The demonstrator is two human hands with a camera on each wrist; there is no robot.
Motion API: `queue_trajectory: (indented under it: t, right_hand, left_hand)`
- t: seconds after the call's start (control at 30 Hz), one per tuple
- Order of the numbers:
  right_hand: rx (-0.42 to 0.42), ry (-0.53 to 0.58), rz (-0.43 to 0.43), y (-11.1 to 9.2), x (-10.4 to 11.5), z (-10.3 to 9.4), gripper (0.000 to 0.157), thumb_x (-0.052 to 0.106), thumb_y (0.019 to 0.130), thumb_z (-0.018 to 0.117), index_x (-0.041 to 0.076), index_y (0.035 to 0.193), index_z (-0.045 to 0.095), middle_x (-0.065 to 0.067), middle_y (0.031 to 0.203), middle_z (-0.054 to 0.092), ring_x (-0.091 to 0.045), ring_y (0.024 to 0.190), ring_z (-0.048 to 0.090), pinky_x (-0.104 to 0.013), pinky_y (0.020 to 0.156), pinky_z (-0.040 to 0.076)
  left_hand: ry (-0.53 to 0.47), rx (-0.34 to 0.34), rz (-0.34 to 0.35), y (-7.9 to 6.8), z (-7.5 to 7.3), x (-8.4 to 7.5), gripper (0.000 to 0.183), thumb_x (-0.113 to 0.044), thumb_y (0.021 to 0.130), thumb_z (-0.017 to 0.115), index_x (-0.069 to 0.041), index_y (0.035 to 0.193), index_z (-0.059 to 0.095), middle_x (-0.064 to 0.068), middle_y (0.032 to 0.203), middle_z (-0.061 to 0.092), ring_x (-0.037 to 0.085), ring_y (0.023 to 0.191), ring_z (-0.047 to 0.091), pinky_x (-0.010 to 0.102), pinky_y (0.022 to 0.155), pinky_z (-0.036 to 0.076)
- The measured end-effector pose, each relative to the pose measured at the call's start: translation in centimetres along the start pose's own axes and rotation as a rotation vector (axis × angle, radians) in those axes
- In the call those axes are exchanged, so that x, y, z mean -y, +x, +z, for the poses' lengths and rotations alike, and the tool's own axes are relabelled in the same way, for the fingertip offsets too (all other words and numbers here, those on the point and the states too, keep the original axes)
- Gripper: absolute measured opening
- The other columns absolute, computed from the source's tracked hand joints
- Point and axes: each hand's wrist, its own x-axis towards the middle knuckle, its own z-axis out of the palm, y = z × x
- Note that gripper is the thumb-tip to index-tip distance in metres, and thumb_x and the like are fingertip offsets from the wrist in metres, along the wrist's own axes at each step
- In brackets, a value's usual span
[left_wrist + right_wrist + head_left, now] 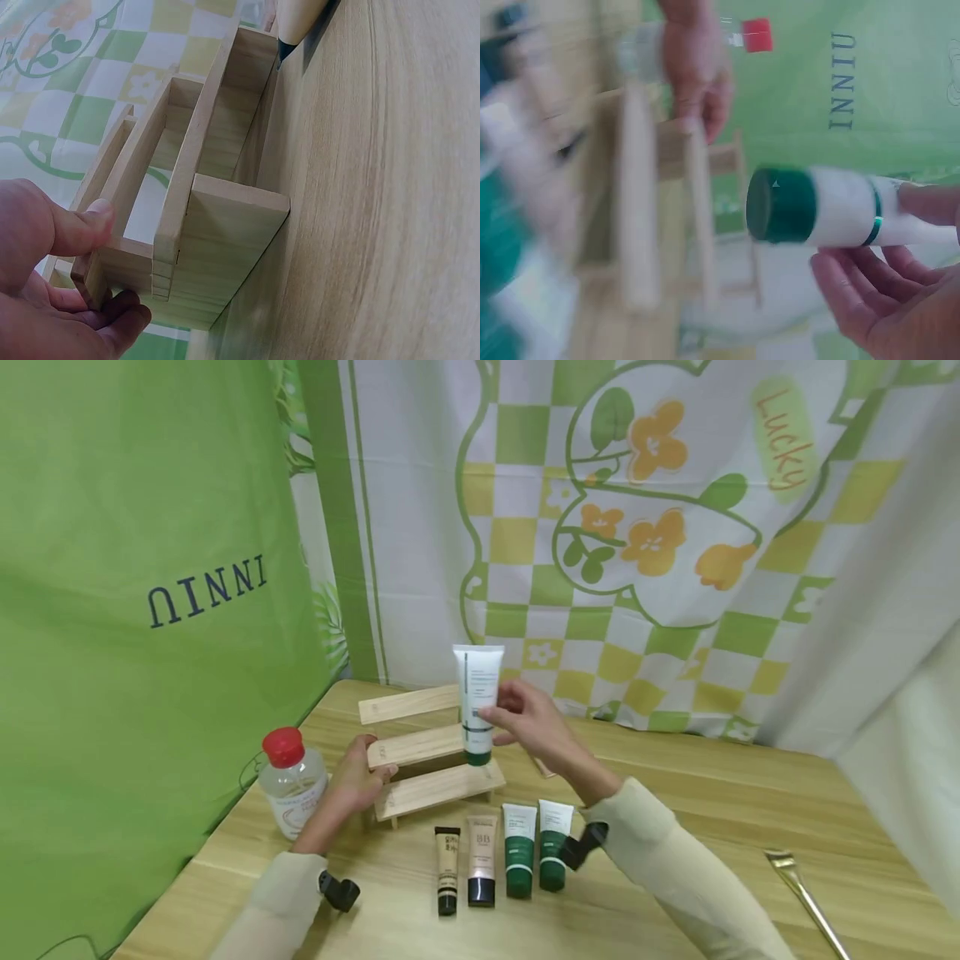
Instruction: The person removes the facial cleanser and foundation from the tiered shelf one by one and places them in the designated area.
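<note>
A white squeeze tube with a green cap hangs cap-down in front of a three-tier wooden display rack. My right hand pinches it from the right between thumb and fingers. In the right wrist view, the green cap points toward the rack, apart from its boards. With the thumb on top and fingers beneath, my left hand grips the left end of the middle board. The rack stands on the wooden table, its tiers stepping up toward the back.
In front of the rack lie a small yellow tube with black ends, a beige BB tube and two white-and-green tubes. A red-capped clear bottle stands left of the left hand. Far right lies a gold-handled flat brush. Curtains hang behind.
</note>
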Motion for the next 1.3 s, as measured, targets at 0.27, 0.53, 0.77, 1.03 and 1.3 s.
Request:
queue_trajectory:
  t: [0.27, 0.53, 0.77, 1.03, 1.3]
  right_hand:
    - [0.010, -0.012, 0.217, -10.3, -6.0, -7.4, 0.041, 0.016, 0.097, 0.060, -0.013, 0.123, 0.046, -0.021, 0.105, 0.061, -0.025, 0.093, 0.065, -0.045, 0.075, 0.059]
    - [-0.093, -0.082, 0.458, -12.7, -10.4, -9.0, 0.038, 0.021, 0.095, 0.063, -0.014, 0.110, 0.055, -0.016, 0.090, 0.066, -0.023, 0.072, 0.067, -0.041, 0.066, 0.060]
    - [-0.015, -0.039, 0.486, -13.7, -12.7, -9.0, 0.032, 0.018, 0.096, 0.061, -0.014, 0.097, 0.059, -0.013, 0.078, 0.066, -0.018, 0.066, 0.066, -0.035, 0.063, 0.060]
    - [-0.016, -0.040, 0.469, -14.0, -12.9, -8.4, 0.032, 0.015, 0.097, 0.060, -0.017, 0.100, 0.059, -0.014, 0.079, 0.067, -0.018, 0.068, 0.067, -0.034, 0.065, 0.060]
    - [-0.029, -0.094, 0.457, -13.8, -12.7, -8.4, 0.026, 0.009, 0.095, 0.061, -0.017, 0.097, 0.059, -0.013, 0.077, 0.066, -0.017, 0.065, 0.066, -0.033, 0.063, 0.060]
  left_hand:
    - [-0.015, 0.009, 0.003, 0.0, -0.3, 0.1, 0.061, -0.015, 0.090, 0.067, 0.008, 0.137, 0.035, 0.029, 0.126, 0.051, 0.046, 0.118, 0.051, 0.057, 0.104, 0.038]
    - [-0.004, -0.003, 0.001, -0.1, -0.8, 0.1, 0.061, -0.013, 0.090, 0.066, 0.009, 0.137, 0.035, 0.031, 0.127, 0.050, 0.048, 0.117, 0.051, 0.058, 0.104, 0.038]
    - [0.009, 0.013, 0.008, -0.2, -0.5, -0.2, 0.062, -0.014, 0.089, 0.067, 0.009, 0.137, 0.035, 0.031, 0.128, 0.049, 0.048, 0.118, 0.050, 0.058, 0.104, 0.038]
    - [0.005, 0.018, -0.002, -0.4, -0.4, -0.1, 0.063, -0.015, 0.091, 0.065, 0.009, 0.139, 0.032, 0.033, 0.132, 0.046, 0.050, 0.122, 0.047, 0.059, 0.107, 0.035]
    - [0.004, 0.014, 0.024, -0.1, -0.4, 0.0, 0.063, -0.014, 0.090, 0.066, 0.010, 0.137, 0.034, 0.033, 0.129, 0.048, 0.049, 0.120, 0.048, 0.058, 0.106, 0.036]
